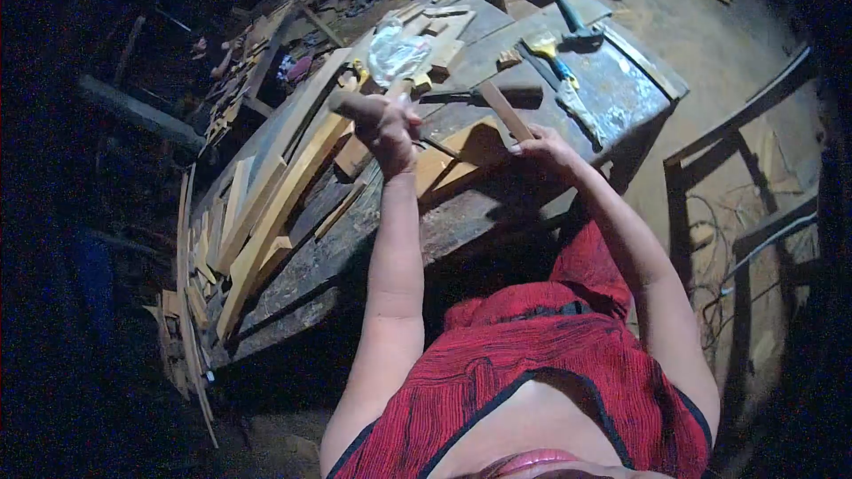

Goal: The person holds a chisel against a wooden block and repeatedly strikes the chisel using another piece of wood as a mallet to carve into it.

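My left hand (388, 135) is closed around a wooden-handled tool (353, 106). A thin dark shaft (439, 148), apparently part of that tool, slants down to the right toward a pale wooden block (461, 155) on the bench; whether it touches the block I cannot tell. My right hand (546, 149) grips the lower end of a flat wooden strip (504, 110), which tilts up to the left. Behind the strip lies another tool with a thick dark handle (519, 96).
On the dark workbench (355, 244) lie long wooden strips (280, 213) at left and a clear plastic bag (397, 55). A hammer (577, 22) and a yellow-and-blue brush (543, 46) lie at back right. A wooden frame (679, 213) and cables (710, 266) are on the right floor.
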A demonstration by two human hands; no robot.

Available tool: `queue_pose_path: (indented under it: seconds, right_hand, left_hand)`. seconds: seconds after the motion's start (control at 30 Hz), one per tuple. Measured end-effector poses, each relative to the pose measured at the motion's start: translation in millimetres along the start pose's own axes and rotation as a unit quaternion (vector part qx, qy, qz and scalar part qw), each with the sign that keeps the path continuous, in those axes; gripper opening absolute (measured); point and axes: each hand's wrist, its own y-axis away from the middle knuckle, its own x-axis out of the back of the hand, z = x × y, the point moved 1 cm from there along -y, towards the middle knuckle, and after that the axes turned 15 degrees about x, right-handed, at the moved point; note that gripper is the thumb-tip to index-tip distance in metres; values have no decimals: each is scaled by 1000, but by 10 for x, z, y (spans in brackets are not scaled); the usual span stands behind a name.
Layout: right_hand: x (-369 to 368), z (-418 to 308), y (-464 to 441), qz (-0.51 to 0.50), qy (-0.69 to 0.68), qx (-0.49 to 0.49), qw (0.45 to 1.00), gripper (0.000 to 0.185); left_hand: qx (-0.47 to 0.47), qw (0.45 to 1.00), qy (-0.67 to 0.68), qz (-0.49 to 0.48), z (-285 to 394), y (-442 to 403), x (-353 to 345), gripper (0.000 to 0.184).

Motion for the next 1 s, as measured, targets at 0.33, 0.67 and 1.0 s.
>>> queue_pose_path:
  seconds: [0.33, 0.67, 1.0]
  right_hand:
    - [91, 29, 20, -39, -110, 28, 993, 42]
    - [145, 131, 81, 70, -216, 63, 972, 42]
    - [191, 251, 7, 63, -20, 150, 986, 44]
  left_hand:
    - [62, 996, 5, -59, 88, 40, -158, 20]
    - [117, 960, -140, -213, 67, 64, -456, 17]
    - [-1, 968, -242, -74, -172, 49, -713, 20]
